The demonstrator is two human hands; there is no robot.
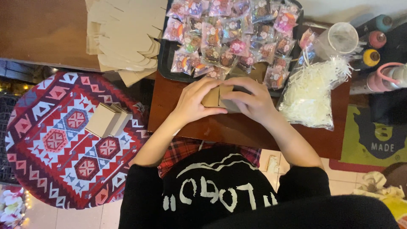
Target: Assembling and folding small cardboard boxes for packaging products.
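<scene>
A small tan cardboard box [217, 96] rests on the brown table [237, 129], and both hands grip it. My left hand [196, 101] clasps its left side. My right hand [250, 101] covers its right side with fingers curled over the top. Just beyond the hands lies a black tray [164, 55] heaped with several small clear packets of colourful cookies [231, 32]. Most of the box is hidden by my fingers.
A stack of flat tan box blanks [125, 34] lies at the upper left. Two folded boxes [108, 120] sit on a red patterned round cushion [51, 140]. A clear bag of white paper shreds [311, 93], a clear plastic cup [339, 39] and bottles [373, 40] stand at the right.
</scene>
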